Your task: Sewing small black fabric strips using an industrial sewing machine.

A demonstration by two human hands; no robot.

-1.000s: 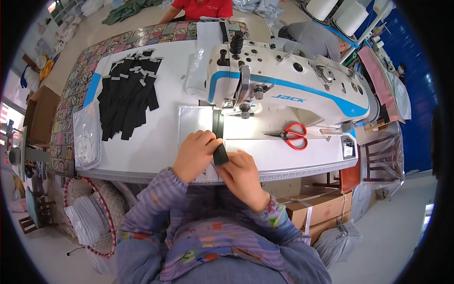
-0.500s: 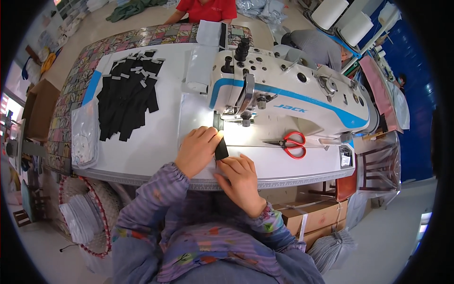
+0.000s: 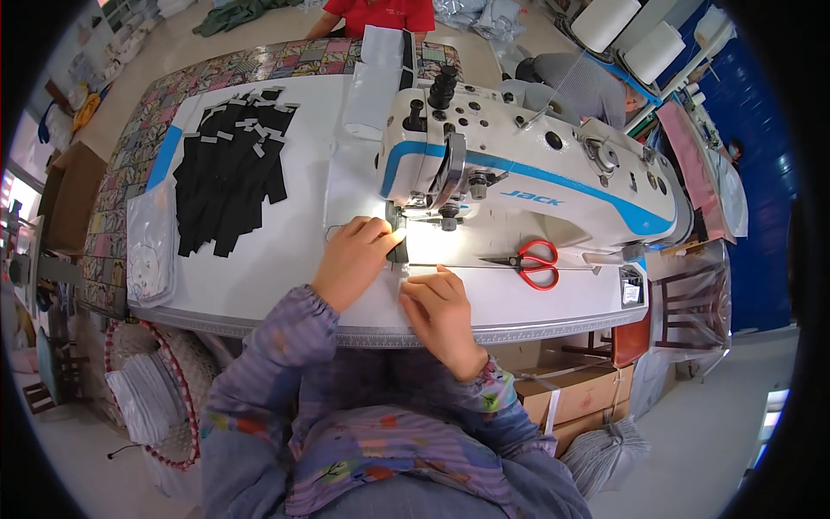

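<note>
A short black fabric strip (image 3: 398,248) lies under the needle area of a white and blue sewing machine (image 3: 527,177). My left hand (image 3: 353,261) grips the strip's left edge, its fingers closed against it just in front of the presser foot. Nearer to me, my right hand (image 3: 439,318) rests over the table's front part with its fingers loosely bent and apart. It is off the strip, and nothing shows in it. Part of the strip is hidden by the left fingers and the machine head.
Red-handled scissors (image 3: 538,265) lie right of the hands. At the left are a pile of black strips (image 3: 232,173) with grey ends and a clear plastic bag (image 3: 151,251). A person in a red shirt (image 3: 380,16) is beyond the table. Cardboard boxes (image 3: 575,398) stand below right.
The black strip has moved away from me, further under the machine, with my left hand following. My right hand has let go of its near end. The left-hand pile has barely shifted.
</note>
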